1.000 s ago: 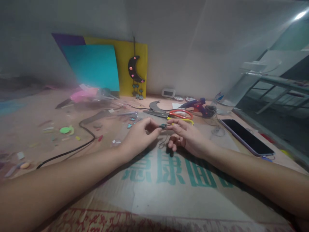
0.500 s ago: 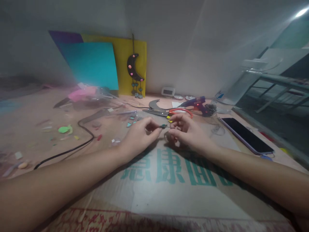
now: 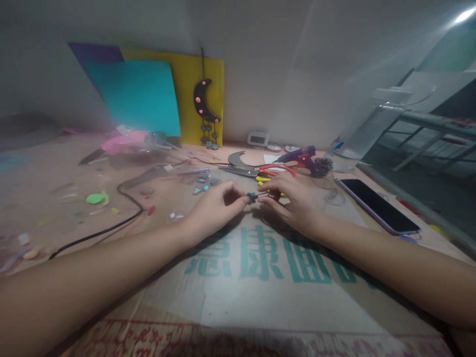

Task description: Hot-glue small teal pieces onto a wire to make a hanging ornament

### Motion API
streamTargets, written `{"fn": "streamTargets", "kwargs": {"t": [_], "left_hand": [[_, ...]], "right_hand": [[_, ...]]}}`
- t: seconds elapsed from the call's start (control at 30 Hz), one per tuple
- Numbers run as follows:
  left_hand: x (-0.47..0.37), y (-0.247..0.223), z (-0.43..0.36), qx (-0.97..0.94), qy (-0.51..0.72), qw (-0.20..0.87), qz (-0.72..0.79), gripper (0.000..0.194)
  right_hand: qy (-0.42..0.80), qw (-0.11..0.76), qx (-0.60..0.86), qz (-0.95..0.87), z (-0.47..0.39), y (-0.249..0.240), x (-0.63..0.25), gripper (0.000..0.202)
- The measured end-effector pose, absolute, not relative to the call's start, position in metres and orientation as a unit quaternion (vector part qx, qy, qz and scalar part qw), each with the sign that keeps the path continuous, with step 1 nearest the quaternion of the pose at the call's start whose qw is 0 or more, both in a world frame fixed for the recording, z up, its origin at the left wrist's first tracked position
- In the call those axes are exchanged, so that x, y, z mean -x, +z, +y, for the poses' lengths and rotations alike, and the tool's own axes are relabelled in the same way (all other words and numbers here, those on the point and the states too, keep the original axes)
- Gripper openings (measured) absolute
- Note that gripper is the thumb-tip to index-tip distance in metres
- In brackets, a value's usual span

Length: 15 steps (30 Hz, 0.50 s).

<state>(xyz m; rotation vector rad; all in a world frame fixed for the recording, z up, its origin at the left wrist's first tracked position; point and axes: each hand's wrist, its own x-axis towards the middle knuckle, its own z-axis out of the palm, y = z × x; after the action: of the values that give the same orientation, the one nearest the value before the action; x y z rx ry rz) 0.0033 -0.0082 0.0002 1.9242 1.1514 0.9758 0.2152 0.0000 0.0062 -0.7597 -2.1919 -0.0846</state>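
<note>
Charm (image 3: pixel 252 198) held mid-frame.
The left hand (image 3: pixel 217 208) pinches its left edge; its cord (image 3: pixel 263 193) runs right, between narrowly parted fingers of the right hand (image 3: pixel 292 203), grip unclear.

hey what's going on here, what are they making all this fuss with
A person's left hand pinches a small dark teal piece above the table. A thin strand runs from it to the right hand; how firmly that hand grips it is unclear. Scissors lie just beyond, and a crescent ornament hangs against a yellow sheet.
</note>
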Motion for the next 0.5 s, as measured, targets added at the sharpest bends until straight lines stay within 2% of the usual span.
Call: {"fn": "streamTargets", "kwargs": {"t": [0.1,0.27,0.5], "left_hand": [[-0.0026,-0.0013,-0.0073,-0.739,0.375,0.339,0.445,0.017],[-0.0015,-0.0027,-0.0067,-0.753,0.365,0.330,0.438,0.015],[-0.0024,-0.0009,-0.0087,-0.760,0.360,0.325,0.432,0.012]], "right_hand": [[-0.031,0.401,0.294,-0.867,0.0011,0.0055,-0.2152,0.004],[-0.010,0.401,0.278,-0.873,0.0009,0.0054,-0.2159,0.011],[0.052,0.359,0.362,-0.859,-0.0030,0.0026,-0.2156,0.016]]}}
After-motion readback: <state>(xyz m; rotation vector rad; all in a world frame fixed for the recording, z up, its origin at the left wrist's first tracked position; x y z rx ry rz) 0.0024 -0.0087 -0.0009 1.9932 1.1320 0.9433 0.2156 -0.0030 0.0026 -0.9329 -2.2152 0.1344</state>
